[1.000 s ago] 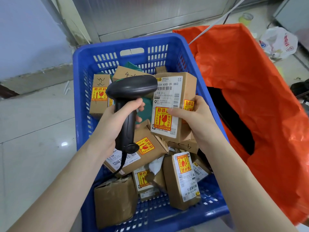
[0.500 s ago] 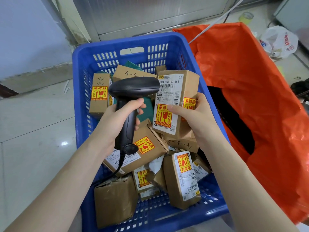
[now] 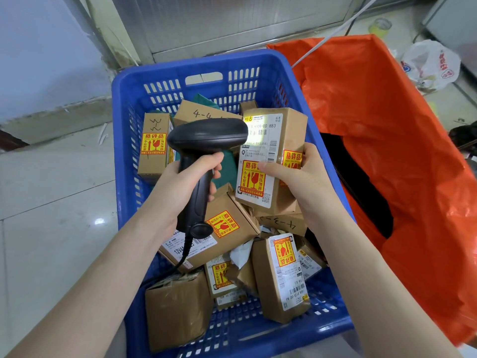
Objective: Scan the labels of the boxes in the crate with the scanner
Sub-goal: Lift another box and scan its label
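Observation:
A blue plastic crate [image 3: 124,140] holds several brown cardboard boxes with white labels and yellow-red fragile stickers. My right hand [image 3: 299,174] holds one such box [image 3: 291,125] upright above the others, label toward me. My left hand [image 3: 180,187] grips the black handheld scanner [image 3: 206,140], whose head points right at the top of that label. A bright patch of light lies on the label's upper barcode area. The scanner's cable runs down across the boxes.
An orange plastic bag [image 3: 387,130] with a dark opening stands against the crate's right side. A white plastic bag [image 3: 431,65] and a tape roll [image 3: 379,27] lie on the tiled floor at the far right. A wall and metal panel close the back.
The held box has moved slightly up and right with my right hand. A bright scan light now falls on the top of its label.

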A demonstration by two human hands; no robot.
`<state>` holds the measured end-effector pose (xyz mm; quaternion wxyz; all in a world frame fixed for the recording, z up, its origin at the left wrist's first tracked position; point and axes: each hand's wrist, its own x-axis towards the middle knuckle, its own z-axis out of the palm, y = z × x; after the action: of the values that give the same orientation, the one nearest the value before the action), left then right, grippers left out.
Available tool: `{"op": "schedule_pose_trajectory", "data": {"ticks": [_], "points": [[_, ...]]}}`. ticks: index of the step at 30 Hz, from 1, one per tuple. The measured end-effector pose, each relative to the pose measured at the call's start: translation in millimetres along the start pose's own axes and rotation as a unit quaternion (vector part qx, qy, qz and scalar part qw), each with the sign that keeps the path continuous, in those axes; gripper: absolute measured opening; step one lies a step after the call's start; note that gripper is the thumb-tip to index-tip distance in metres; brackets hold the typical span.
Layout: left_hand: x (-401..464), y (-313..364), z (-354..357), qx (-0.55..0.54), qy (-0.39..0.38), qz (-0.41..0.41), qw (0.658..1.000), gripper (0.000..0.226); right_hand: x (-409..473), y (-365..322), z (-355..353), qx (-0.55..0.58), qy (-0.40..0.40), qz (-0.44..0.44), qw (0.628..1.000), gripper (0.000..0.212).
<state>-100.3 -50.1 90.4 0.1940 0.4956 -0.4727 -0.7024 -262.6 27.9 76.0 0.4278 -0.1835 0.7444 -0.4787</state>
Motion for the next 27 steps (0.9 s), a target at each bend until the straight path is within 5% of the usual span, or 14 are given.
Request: {"op": "schedule_pose_trajectory", "data": {"ticks": [27], "points": [[-3.9, 1.6, 2.8, -0.011, -0.011, -0.004, 1.000, 0.023, -1.2, -3.2, -1.9, 0.022, 0.004, 0.000, 1.000, 0.062]]}}
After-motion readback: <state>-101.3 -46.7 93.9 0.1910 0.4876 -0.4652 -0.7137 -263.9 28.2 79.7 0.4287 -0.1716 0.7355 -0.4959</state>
